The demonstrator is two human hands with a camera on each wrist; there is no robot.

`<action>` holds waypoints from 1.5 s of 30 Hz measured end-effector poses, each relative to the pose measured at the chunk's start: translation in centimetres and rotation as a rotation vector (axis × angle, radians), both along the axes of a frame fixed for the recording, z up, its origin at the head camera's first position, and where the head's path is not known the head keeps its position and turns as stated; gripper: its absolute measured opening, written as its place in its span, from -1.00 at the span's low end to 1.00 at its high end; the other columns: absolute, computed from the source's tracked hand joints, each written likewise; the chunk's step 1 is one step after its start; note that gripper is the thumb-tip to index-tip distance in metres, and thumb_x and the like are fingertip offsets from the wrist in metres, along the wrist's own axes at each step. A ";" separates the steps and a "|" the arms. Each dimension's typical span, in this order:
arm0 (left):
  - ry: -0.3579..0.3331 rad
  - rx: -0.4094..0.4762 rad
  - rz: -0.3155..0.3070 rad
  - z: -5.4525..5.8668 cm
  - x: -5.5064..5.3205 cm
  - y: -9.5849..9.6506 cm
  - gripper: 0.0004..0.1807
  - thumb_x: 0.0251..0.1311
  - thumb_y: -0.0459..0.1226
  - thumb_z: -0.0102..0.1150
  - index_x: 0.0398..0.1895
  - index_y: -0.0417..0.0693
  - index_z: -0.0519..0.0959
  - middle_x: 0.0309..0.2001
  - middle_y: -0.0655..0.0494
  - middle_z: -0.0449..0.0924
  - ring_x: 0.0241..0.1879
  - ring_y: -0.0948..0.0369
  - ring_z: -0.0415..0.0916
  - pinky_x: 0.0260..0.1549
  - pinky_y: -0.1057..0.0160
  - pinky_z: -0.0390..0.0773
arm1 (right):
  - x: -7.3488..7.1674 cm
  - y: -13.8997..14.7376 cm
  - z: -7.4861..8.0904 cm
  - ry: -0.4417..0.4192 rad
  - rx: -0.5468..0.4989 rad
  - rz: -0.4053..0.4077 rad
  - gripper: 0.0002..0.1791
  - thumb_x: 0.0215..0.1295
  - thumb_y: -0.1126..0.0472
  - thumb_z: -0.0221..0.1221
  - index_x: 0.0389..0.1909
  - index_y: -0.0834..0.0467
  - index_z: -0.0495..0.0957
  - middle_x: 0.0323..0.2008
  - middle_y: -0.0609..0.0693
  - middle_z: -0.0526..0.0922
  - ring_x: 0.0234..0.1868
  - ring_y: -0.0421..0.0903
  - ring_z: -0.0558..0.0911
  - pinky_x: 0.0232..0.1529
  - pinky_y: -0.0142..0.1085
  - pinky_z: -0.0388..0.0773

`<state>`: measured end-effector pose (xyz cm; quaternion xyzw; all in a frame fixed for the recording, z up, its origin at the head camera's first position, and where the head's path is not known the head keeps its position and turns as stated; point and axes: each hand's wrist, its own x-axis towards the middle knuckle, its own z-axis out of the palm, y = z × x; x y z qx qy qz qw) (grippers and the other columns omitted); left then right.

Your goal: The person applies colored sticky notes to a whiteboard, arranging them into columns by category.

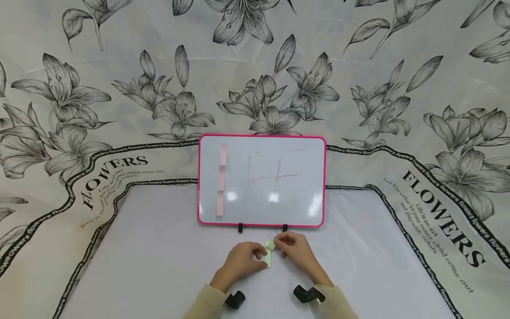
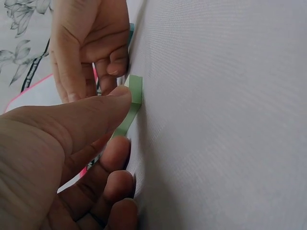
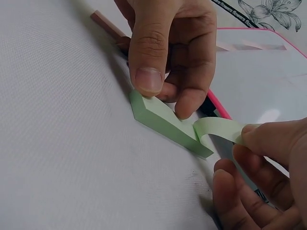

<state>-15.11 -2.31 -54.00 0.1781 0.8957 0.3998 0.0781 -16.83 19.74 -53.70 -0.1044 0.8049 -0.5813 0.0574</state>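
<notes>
A narrow pad of green sticky notes [image 3: 165,125] lies on the white table in front of the whiteboard. My left hand [image 1: 244,261] holds the pad, its thumb on the near end and its fingertips at the side. With thumb and forefinger my right hand [image 1: 296,249] pinches the top green sticky note [image 3: 218,127], whose strip curls up from the pad near its far end. In the left wrist view the thumb partly covers the pad [image 2: 136,89].
A pink-framed whiteboard [image 1: 295,201] stands behind the hands on black feet, bearing a column of pink sticky notes [image 1: 221,180] and faint red lines. A pink strip-shaped pad [image 3: 106,24] and a teal piece [image 2: 131,32] lie beside the hands. Flowered cloth [image 1: 139,110] hangs behind.
</notes>
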 end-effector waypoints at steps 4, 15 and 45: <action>0.008 -0.001 0.006 -0.2 -0.1 0.0 -0.77 -0.01 -0.15 0.58 -0.26 0.15 0.74 -0.47 0.45 0.53 -0.51 0.45 0.36 -0.44 0.38 0.36 | 0.0 0.1 0.0 -0.013 0.016 0.000 -0.79 0.34 0.27 0.35 -0.12 0.34 0.69 -0.25 0.26 0.75 -0.41 -0.18 0.65 -0.42 -0.35 0.65; 0.008 0.001 -0.002 -0.4 -0.3 -0.1 -0.76 -0.01 -0.14 0.57 -0.26 0.15 0.74 -0.46 0.44 0.55 -0.50 0.46 0.37 -0.45 0.38 0.37 | -0.2 1.1 0.4 -0.045 0.161 0.094 -0.86 0.33 0.18 0.36 -0.22 0.19 0.71 -0.37 0.03 0.74 -0.46 -0.23 0.61 -0.38 -0.39 0.58; -0.014 -0.095 -0.054 1.1 0.0 0.3 -0.74 0.07 -0.17 0.54 -0.14 0.21 0.77 -0.53 0.46 0.49 -0.55 0.44 0.33 -0.51 0.40 0.33 | -1.7 2.6 0.3 -0.029 0.018 -0.258 -0.87 0.40 0.31 0.28 -0.15 0.30 0.66 -0.39 0.22 0.74 -0.53 -0.10 0.70 -0.45 -0.29 0.70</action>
